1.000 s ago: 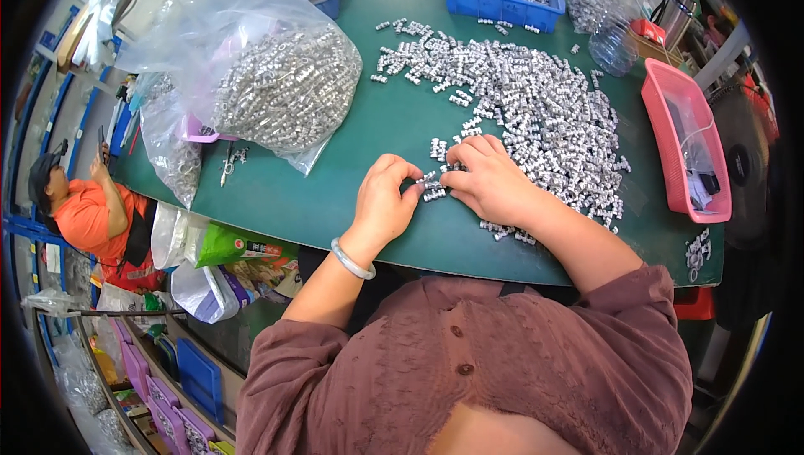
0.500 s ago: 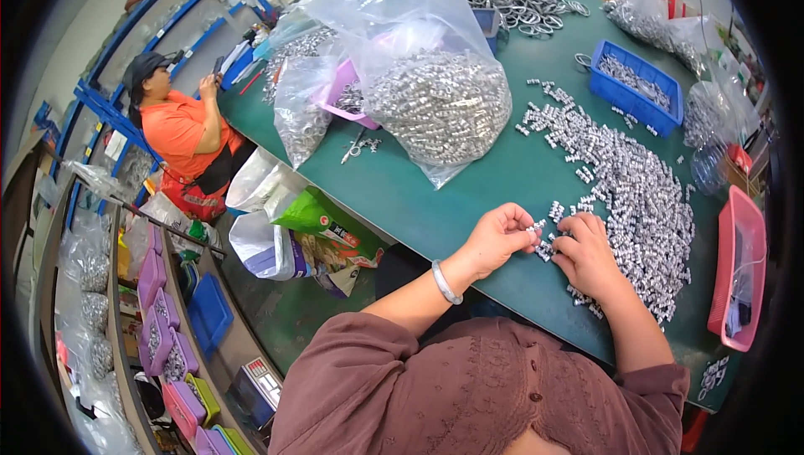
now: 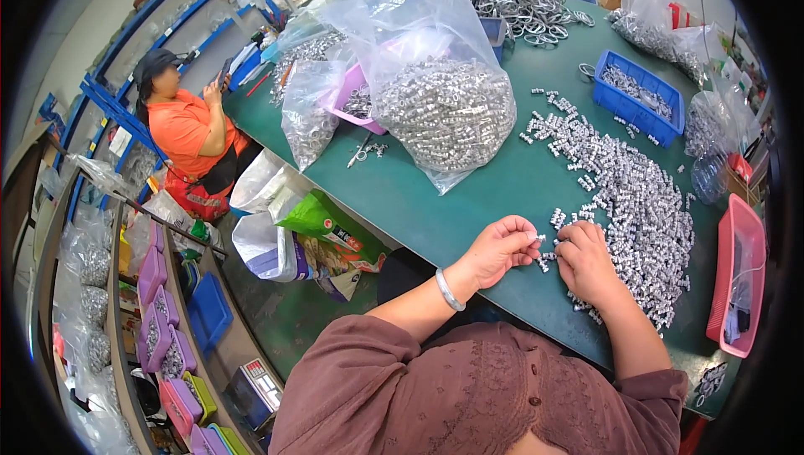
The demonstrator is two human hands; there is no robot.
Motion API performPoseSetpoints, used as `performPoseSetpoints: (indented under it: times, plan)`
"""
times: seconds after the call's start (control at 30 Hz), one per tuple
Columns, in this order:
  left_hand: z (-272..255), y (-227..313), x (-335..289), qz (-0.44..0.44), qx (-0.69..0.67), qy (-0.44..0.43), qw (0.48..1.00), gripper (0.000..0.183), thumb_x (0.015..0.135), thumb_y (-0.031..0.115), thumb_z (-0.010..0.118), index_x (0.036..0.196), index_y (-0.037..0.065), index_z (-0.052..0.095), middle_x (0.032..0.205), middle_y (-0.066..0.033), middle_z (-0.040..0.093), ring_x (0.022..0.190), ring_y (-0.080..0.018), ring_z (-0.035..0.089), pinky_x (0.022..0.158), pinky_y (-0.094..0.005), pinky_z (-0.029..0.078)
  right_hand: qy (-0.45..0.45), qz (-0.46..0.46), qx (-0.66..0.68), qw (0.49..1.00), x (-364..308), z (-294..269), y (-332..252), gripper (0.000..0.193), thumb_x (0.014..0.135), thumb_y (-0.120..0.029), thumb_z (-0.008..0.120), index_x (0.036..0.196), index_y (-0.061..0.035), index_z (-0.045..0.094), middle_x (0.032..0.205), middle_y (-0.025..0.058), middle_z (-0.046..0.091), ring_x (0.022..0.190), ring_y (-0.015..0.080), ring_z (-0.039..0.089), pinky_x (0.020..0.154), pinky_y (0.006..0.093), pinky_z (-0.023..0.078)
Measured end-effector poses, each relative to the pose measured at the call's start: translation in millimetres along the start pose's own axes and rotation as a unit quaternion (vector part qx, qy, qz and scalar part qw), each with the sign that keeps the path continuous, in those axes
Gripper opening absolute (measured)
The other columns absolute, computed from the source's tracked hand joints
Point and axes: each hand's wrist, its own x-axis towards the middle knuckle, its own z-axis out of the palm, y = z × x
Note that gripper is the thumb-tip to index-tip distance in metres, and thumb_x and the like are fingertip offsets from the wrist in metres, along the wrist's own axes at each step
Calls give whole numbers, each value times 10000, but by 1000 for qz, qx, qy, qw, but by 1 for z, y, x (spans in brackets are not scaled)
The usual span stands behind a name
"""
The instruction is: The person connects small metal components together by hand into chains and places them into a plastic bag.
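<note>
My left hand [image 3: 501, 252] is closed in a pinch near the front edge of the table, with a small silvery metal piece [image 3: 539, 238] between thumb and forefinger. Just to its right, my right hand [image 3: 590, 262] rests at the near left side of a big pile of ribbed metal pieces [image 3: 636, 204]. Its fingers curl inward, and what is under their tips is hidden. A few loose pieces [image 3: 558, 218] lie on the green table [image 3: 435, 225] ahead of and between my hands. A pale bangle [image 3: 450, 291] circles my left wrist.
A blue bin [image 3: 639, 97] of metal parts stands beyond the pile. Large clear bags [image 3: 444, 107] of parts sit at the far left, and a pink basket [image 3: 739, 275] at the right edge. Metal rings [image 3: 536, 7] lie heaped at the back. Another person [image 3: 188, 124] holds a phone beyond the table's left side.
The piece in my left fingers shows less than before. My right hand's fingers have shifted slightly at the pile's edge. The whole view has tilted up a little.
</note>
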Motion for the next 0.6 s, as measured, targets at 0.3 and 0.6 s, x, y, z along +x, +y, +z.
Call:
performPoseSetpoints:
  times: [0.3,0.6]
  plan:
    - [-2,-2,-2,-1,8,14,1000,56,887,133,559,909,83,562,815,-21,600,712,-114,580,633,-225,463,-15,10,4,1000,2,-7,-7,193,657,-37,643,834,-43,566,976,93,533,994,298,475,865,425,360]
    - [8,-1,-4,-16,-29,31,999,87,903,144,524,944,71,548,852,-43,601,771,-153,610,663,-254,499,52,34,56,997,0,-1,-1,188,656,16,613,815,-33,525,942,107,555,945,302,502,829,395,387]
